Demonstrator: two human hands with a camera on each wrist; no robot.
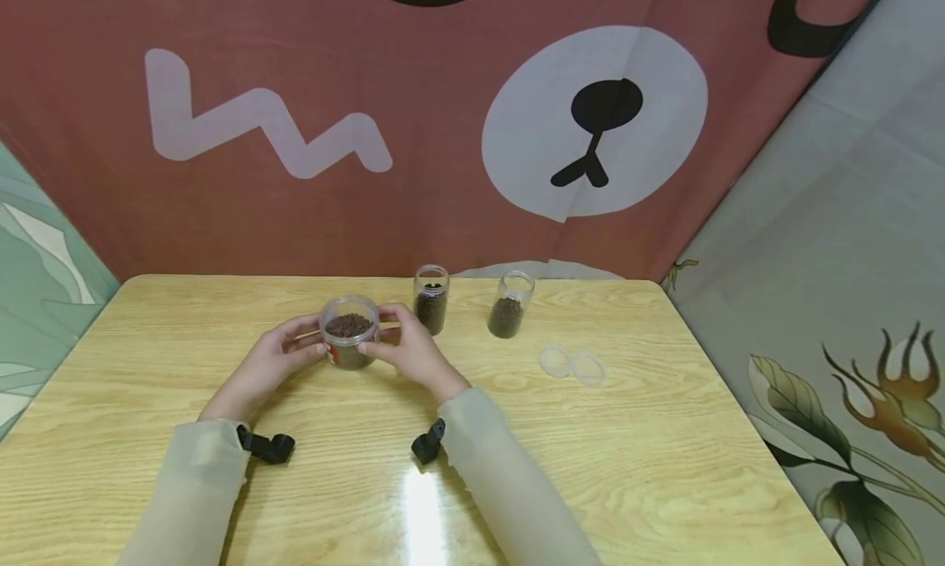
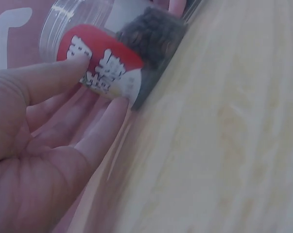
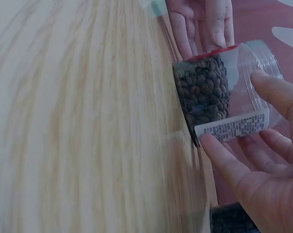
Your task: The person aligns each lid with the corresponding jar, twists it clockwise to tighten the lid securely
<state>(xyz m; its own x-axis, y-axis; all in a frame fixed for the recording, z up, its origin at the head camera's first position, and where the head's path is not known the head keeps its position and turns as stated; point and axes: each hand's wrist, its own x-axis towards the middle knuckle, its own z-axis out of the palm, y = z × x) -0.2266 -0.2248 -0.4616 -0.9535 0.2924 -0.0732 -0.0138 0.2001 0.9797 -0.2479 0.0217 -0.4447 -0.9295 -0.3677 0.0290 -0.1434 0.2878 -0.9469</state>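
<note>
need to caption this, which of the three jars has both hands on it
The wide, red-labelled jar, leftmost in the head view, held between the left hand and right hand; the slimmer middle jar and rightmost jar are not held.

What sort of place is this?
Probably a makeshift indoor filming corner: a table backed by a red cloth, a floral cloth along its right, and wrist cameras.

White glare (image 1: 424, 513) on the tabletop (image 1: 664, 451), both wrist views dimmer and soft
</note>
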